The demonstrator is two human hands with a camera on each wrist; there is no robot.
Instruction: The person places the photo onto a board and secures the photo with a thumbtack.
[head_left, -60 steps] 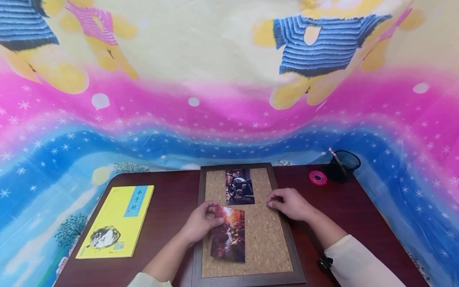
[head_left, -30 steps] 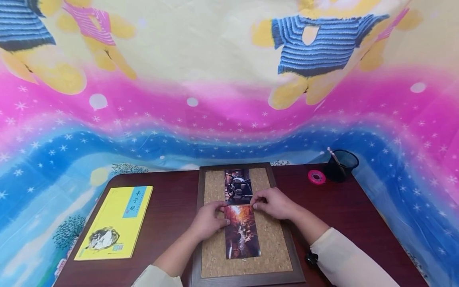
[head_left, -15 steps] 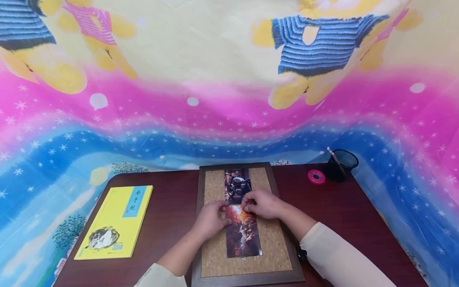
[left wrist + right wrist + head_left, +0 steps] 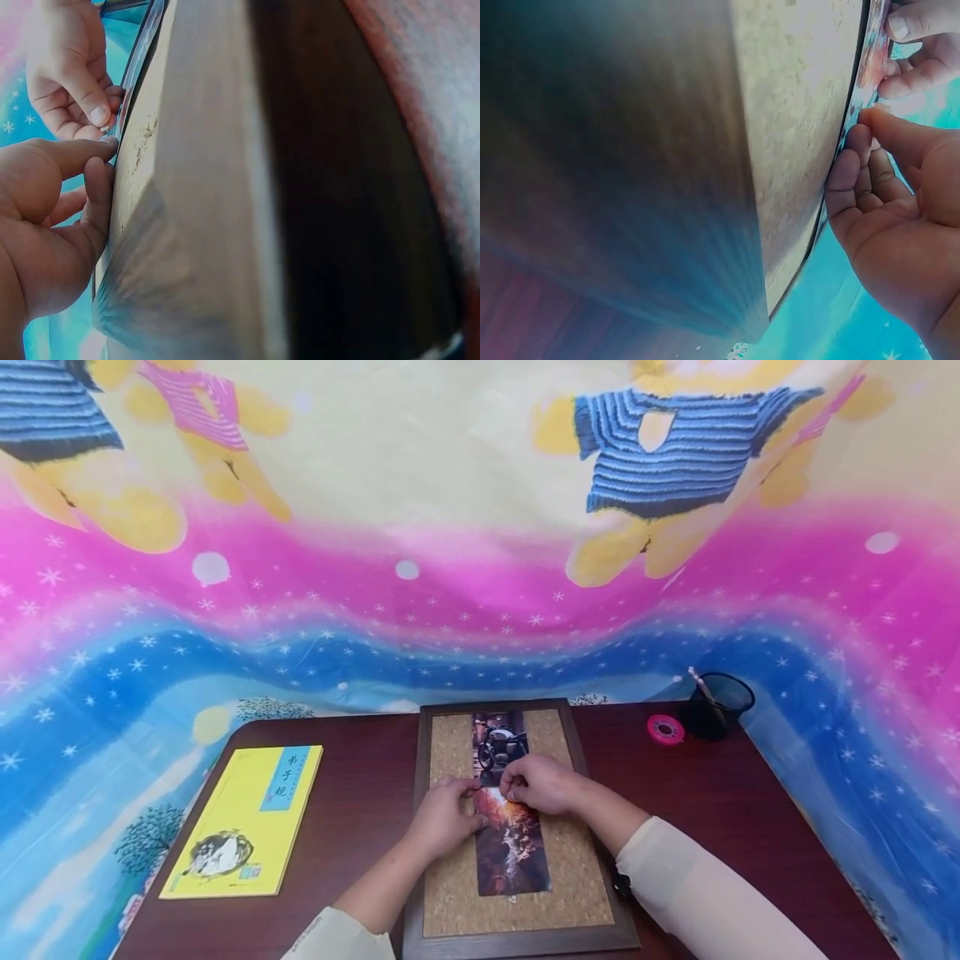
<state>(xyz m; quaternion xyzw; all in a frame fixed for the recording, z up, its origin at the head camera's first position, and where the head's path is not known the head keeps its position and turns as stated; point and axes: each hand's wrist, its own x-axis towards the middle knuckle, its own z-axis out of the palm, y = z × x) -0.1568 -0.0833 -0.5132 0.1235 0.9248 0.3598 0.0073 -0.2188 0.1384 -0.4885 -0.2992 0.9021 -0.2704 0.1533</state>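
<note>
A corkboard (image 4: 558, 860) with a dark wooden frame lies on the table. On its cork is a photo of a motorcycle (image 4: 498, 747); just below that, a photo of an orange-red autumn stream (image 4: 513, 852) meets its lower edge. My left hand (image 4: 442, 817) holds the stream photo at its upper left, forefinger near the corner and thumb on the side edge. Over that photo's top edge, my right hand (image 4: 543, 785) pinches a tiny pale pin (image 4: 106, 129) between thumb and forefinger. The pin is mostly hidden by the fingertips, and its point cannot be seen.
A yellow book (image 4: 240, 822) lies on the left of the dark red table (image 4: 360, 793). Toward the back right are a pink round disc (image 4: 665, 730) and a black mesh pen holder (image 4: 712, 706). A patterned curtain (image 4: 465, 610) hangs behind.
The stream photo has moved right and straightened below the motorcycle photo, led by my left hand. My right hand has come in from the board's right side to the photo's top edge.
</note>
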